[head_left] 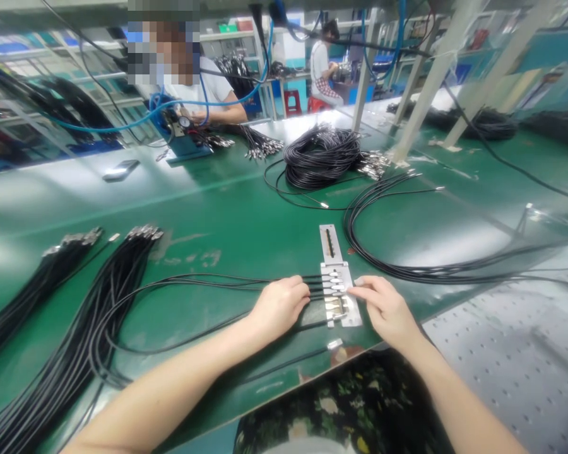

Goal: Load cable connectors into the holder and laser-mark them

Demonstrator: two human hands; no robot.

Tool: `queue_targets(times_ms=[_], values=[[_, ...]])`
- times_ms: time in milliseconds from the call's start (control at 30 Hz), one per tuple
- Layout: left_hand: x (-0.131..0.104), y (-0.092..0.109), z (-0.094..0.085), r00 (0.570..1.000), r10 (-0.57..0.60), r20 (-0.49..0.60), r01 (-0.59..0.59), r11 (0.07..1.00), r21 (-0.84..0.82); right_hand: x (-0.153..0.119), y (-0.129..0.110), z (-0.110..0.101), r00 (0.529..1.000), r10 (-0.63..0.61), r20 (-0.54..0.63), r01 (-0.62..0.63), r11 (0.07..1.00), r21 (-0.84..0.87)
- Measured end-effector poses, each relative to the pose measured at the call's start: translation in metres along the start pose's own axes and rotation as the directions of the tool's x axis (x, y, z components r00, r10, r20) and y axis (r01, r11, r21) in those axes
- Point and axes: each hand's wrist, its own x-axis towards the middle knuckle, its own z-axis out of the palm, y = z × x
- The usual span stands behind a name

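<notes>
A hinged metal fixture (354, 313) lies on the green table, its slotted lid (324, 236) folded out toward the back. Several black cables (227, 282) run in from the left, and their metal ends sit side by side in the fixture. My left hand (280, 304) is closed around cables just left of the fixture. On its right side, my right hand (384, 307) touches the fixture near the connector ends, index finger extended and the other fingers bent. One more cable end (334, 344) rests near the table's front edge, outside the fixture.
Cable bundles (118, 284) lie at the left. A large black coil (319, 156) and a looser loop of cables (360, 236) are behind the fixture. Across the table, a person (218, 85) sits by a blue machine (182, 135). A phone (121, 170) lies at the back left.
</notes>
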Motion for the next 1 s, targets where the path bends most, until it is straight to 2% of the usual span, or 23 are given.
queue_targets(times_ms=[200,333,433,567,800,900,1000], values=[[0.004,0.004,-0.002,0.994,-0.013,0.11,0.002,0.995,0.096,0.001,-0.001,-0.001,0.995,-0.059,0.083,0.064,0.996,-0.055],[0.006,0.007,-0.001,0.987,-0.003,0.16,-0.034,0.973,0.227,0.001,0.001,0.001,0.991,-0.077,0.113,0.087,0.993,-0.085],[0.006,0.009,0.002,0.986,0.015,0.168,-0.064,0.956,0.288,-0.001,0.0,0.004,0.992,-0.076,0.099,0.088,0.988,-0.129],[0.002,0.007,0.002,0.977,0.119,0.176,-0.165,0.947,0.277,-0.001,-0.004,0.005,0.996,-0.07,0.056,0.078,0.982,-0.17],[0.003,0.012,-0.006,0.928,0.217,0.303,-0.319,0.883,0.343,0.001,-0.006,0.005,0.998,-0.052,0.043,0.058,0.987,-0.147],[0.007,0.019,-0.01,0.924,0.211,0.319,-0.323,0.879,0.352,0.001,-0.007,0.006,0.998,-0.051,0.043,0.057,0.986,-0.158],[0.009,0.024,-0.014,0.934,0.213,0.288,-0.312,0.878,0.362,0.001,-0.005,0.007,0.998,-0.046,0.045,0.052,0.985,-0.162]])
